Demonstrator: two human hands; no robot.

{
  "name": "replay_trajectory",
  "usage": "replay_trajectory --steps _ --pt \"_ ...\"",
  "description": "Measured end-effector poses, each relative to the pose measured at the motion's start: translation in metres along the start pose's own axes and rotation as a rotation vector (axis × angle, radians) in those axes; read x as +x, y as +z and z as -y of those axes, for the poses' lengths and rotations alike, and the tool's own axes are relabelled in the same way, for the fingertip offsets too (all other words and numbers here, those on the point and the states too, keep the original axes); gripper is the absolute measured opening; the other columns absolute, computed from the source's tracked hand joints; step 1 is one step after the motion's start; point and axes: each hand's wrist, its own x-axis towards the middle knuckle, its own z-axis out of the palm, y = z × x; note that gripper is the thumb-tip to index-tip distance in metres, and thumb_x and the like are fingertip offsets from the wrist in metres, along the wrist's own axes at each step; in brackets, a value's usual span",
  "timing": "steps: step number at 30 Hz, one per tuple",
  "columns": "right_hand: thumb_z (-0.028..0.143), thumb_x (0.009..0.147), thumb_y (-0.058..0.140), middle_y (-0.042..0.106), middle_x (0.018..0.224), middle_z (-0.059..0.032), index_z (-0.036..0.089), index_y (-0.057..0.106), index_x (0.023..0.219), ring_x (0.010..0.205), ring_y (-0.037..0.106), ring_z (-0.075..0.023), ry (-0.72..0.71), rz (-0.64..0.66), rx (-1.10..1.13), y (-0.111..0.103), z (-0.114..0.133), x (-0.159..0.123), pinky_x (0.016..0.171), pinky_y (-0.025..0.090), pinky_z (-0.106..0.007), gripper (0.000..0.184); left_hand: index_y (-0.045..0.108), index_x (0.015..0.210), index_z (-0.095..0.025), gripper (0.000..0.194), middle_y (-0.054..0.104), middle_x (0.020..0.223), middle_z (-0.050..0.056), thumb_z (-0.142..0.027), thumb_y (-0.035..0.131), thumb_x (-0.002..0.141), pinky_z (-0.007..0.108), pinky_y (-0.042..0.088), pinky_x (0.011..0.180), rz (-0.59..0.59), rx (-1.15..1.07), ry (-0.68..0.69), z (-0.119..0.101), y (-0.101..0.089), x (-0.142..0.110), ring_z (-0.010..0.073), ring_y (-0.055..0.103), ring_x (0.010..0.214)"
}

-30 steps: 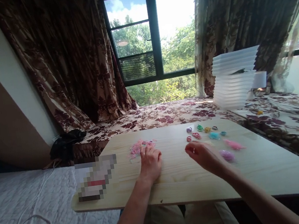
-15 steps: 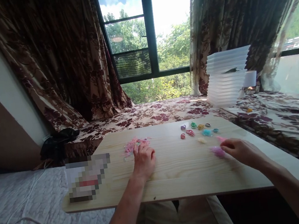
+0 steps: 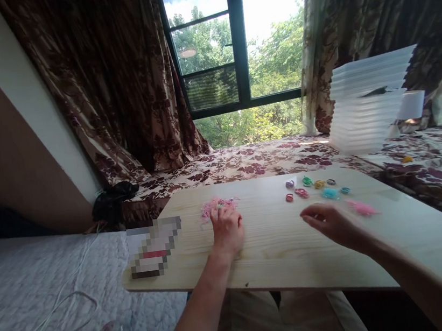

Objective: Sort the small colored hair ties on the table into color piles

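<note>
The step in hand looks like fine handling of small bits at the pink pile [image 3: 213,205], which lies left of centre on the table [image 3: 270,246]. The left hand [image 3: 228,228] is there, fingers bent and slightly spread over the pile's near edge, apparently touching it; whether they grip any of it I cannot tell. The right hand [image 3: 332,224] is right of centre, half curled, thumb close to the fingers; anything pinched there is too small to make out. Just beyond it, toward the table's far right, sit little bundles in separate colours, among them a red one [image 3: 289,197], a green one [image 3: 307,181] and a yellow one [image 3: 319,184], with a blue clump [image 3: 329,194] nearer and a pink clump [image 3: 363,207] farther right. As I judge it, the next move calls for a light fingertip pinch, lifting single bits without dragging the tangle or nudging the bundles together.
</note>
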Motion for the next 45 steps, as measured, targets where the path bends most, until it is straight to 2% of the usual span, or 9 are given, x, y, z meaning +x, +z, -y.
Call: replay_trajectory --steps 6,9,12,18,24,32,38,45 --pt "0.027 0.077 0.051 0.073 0.074 -0.0050 0.017 0.073 0.077 0.068 0.064 -0.0163 -0.055 0.167 0.173 0.053 0.032 0.046 0.063 0.046 -0.025 0.024 0.069 0.080 -0.021 0.016 0.071 0.095 0.006 -0.017 0.053 0.080 0.050 0.023 0.107 -0.015 0.038 -0.114 0.008 -0.002 0.002 0.0248 0.052 0.108" --pt "0.025 0.078 0.051 0.074 0.080 -0.0057 0.017 0.073 0.081 0.071 0.065 -0.0165 -0.043 0.161 0.207 0.072 0.033 0.053 0.067 0.046 -0.026 0.024 0.070 0.085 -0.021 0.018 0.070 0.098 0.008 -0.019 0.052 0.082 0.052 0.023 0.106 0.012 0.104 -0.105 0.014 -0.009 0.006 0.0265 0.049 0.110" --pt "0.025 0.079 0.049 0.074 0.087 -0.0055 0.019 0.073 0.085 0.078 0.065 -0.0174 -0.033 0.099 0.176 0.081 0.031 0.048 0.073 0.046 -0.027 0.025 0.070 0.089 -0.022 0.019 0.068 0.106 0.009 -0.020 0.052 0.084 0.055 0.021 0.106 0.044 0.144 -0.097 0.025 -0.017 0.013 0.0270 0.049 0.111" --pt "0.023 0.083 0.047 0.072 0.096 -0.0049 0.021 0.071 0.090 0.084 0.064 -0.0170 -0.060 0.018 0.037 0.085 0.035 0.037 0.075 0.043 -0.027 0.026 0.070 0.087 -0.025 0.018 0.070 0.100 0.007 -0.021 0.053 0.083 0.056 0.022 0.106 0.074 0.164 -0.132 0.045 -0.027 0.024 0.0265 0.049 0.107" --pt "0.024 0.085 0.046 0.069 0.094 -0.0038 0.023 0.071 0.092 0.080 0.062 -0.0153 -0.057 0.044 -0.077 0.084 0.040 0.034 0.070 0.040 -0.025 0.026 0.071 0.089 -0.026 0.019 0.069 0.101 0.007 -0.021 0.053 0.083 0.054 0.023 0.106 0.115 0.164 -0.120 0.049 -0.023 0.032 0.0257 0.047 0.110" --pt "0.025 0.088 0.045 0.069 0.095 -0.0034 0.022 0.071 0.091 0.081 0.061 -0.0146 -0.073 0.055 -0.112 0.084 0.041 0.033 0.068 0.036 -0.024 0.026 0.072 0.095 -0.026 0.024 0.066 0.105 0.008 -0.033 0.049 0.089 0.055 0.021 0.107 0.189 0.168 -0.033 0.036 -0.016 0.046 0.0256 0.044 0.113" --pt "0.026 0.088 0.044 0.068 0.093 -0.0030 0.023 0.071 0.090 0.080 0.061 -0.0139 -0.073 0.064 -0.121 0.084 0.042 0.033 0.066 0.035 -0.024 0.026 0.068 0.108 -0.031 0.028 0.062 0.106 0.007 -0.026 0.050 0.087 0.058 0.015 0.111 0.246 0.185 0.084 0.032 -0.013 0.059 0.0252 0.043 0.114" --pt "0.025 0.088 0.044 0.068 0.094 -0.0034 0.022 0.071 0.091 0.081 0.061 -0.0147 -0.064 0.073 -0.123 0.082 0.043 0.032 0.068 0.036 -0.025 0.027 0.070 0.104 -0.032 0.029 0.060 0.101 0.007 -0.022 0.050 0.086 0.057 0.012 0.113 0.277 0.203 0.233 0.033 -0.011 0.069 0.0257 0.044 0.113"
